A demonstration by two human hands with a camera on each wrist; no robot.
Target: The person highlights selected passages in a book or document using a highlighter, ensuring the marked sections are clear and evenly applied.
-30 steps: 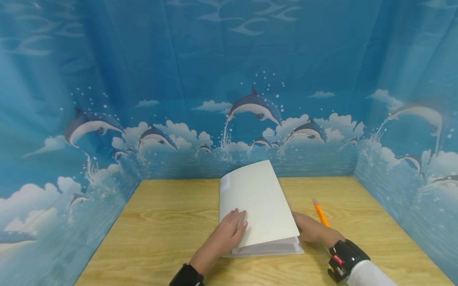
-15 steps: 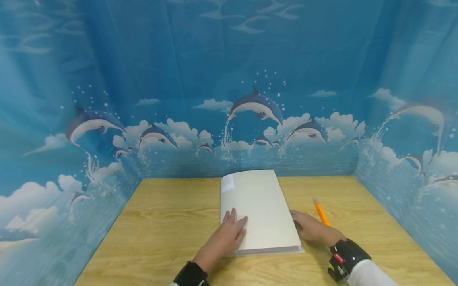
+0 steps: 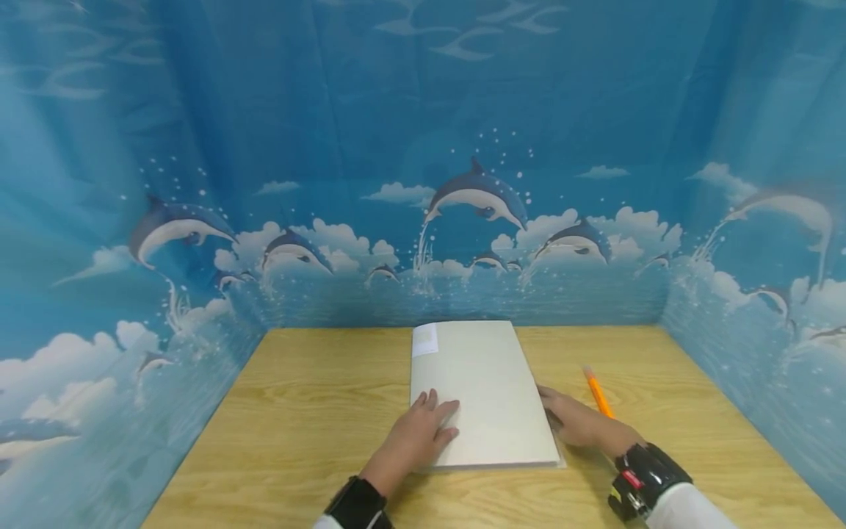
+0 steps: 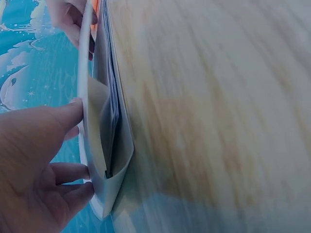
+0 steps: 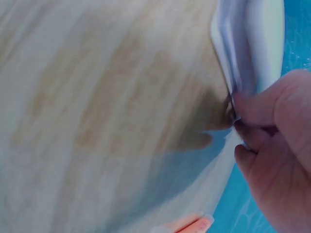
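Note:
A cream paper folder (image 3: 485, 397) with a small white label (image 3: 425, 339) lies at the middle of the table. My left hand (image 3: 418, 433) rests on the left part of its cover, fingers spread. In the left wrist view the thumb and fingertips of my left hand (image 4: 41, 160) touch the cover, and the folder's end gapes around several white sheets (image 4: 112, 97). At the folder's right edge is my right hand (image 3: 580, 420). In the right wrist view my right hand (image 5: 277, 131) pinches that edge between thumb and curled fingers; part of the grip is hidden.
An orange pen (image 3: 598, 393) lies on the wooden table (image 3: 317, 411), just right of my right hand. A blue dolphin-print backdrop (image 3: 357, 184) encloses the back and both sides. Black straps with devices (image 3: 648, 477) sit on my wrists.
The folder's cover, raised and bowed a second ago, has come down nearly flat over the sheets. My left hand's fingers have spread on it. My right hand has stayed at the right edge.

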